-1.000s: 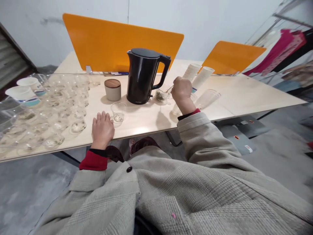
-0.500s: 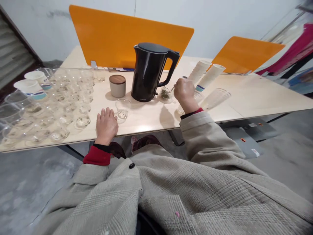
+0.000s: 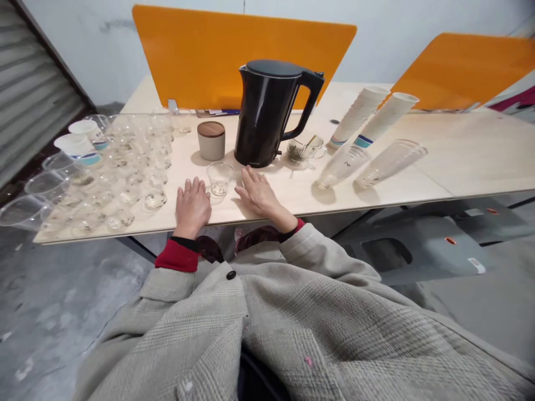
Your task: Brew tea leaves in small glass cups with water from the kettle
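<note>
My left hand (image 3: pixel 193 206) lies flat near the table's front edge, its fingers stretched out beside a clear plastic cup (image 3: pixel 219 179) with a few dark bits at its bottom. On the cup's other side is my right hand (image 3: pixel 259 192), fingers extended and holding nothing. Behind that hand stands a black electric kettle (image 3: pixel 264 117) with its lid down. A small glass cup (image 3: pixel 297 151) with a handle, right of the kettle, contains dark green tea leaves and a spoon (image 3: pixel 312 143) leaning in it. Behind the plastic cup sits a grey canister (image 3: pixel 211 146) with a wooden lid.
Rows of clear plastic cups (image 3: pixel 125 184) with bits inside fill the table's left part, along with two paper cups (image 3: pixel 77 147). Stacks of paper cups (image 3: pixel 387 117) and plastic cups (image 3: pixel 390 164) lean on the right. Orange dividers (image 3: pixel 200 55) stand behind; grey stools (image 3: pixel 418 245) are below.
My right hand has let go of the spoon, leaving it in the glass cup, and has come left and down beside the plastic cup. My left hand stays by that cup. The view has shifted slightly.
</note>
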{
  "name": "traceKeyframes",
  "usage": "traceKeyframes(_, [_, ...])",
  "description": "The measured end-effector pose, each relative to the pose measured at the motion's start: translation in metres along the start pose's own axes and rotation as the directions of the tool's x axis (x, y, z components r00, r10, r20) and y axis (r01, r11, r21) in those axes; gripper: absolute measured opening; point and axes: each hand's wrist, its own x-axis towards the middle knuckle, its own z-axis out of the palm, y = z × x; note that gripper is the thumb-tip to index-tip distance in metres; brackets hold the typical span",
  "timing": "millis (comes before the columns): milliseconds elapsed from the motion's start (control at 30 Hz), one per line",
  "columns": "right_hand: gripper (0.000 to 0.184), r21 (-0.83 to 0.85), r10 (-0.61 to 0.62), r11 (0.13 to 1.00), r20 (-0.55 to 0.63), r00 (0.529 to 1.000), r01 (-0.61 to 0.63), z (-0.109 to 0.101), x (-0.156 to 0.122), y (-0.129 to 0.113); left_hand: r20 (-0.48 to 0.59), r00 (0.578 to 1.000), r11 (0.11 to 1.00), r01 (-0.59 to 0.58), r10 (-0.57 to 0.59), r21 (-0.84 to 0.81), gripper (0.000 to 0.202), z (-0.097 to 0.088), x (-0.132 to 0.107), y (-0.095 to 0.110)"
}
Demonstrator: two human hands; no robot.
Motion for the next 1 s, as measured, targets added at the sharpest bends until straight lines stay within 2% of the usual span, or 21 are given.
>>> traceKeyframes(100, [0.071,-0.046,0.008,0.999,0.068,0.998,-0.005,0.006,0.003,-0.006,0.006,1.000,1.000,-0.008,0.007,0.011,0.064,0.000,0.000,0.000])
traceKeyframes(300, [0.072,-0.058,0.026,0.998,0.135,0.990,-0.018,0.003,0.002,-0.011,0.023,1.000,1.000,-0.009,0.008,0.020,0.065,-0.001,0.001,0.000])
traceKeyframes(1000, [0.072,-0.071,0.067,0.996,0.118,0.991,-0.059,-0.004,-0.008,-0.019,0.024,1.000,1.000,-0.004,0.004,-0.007,0.065,0.000,0.002,-0.001])
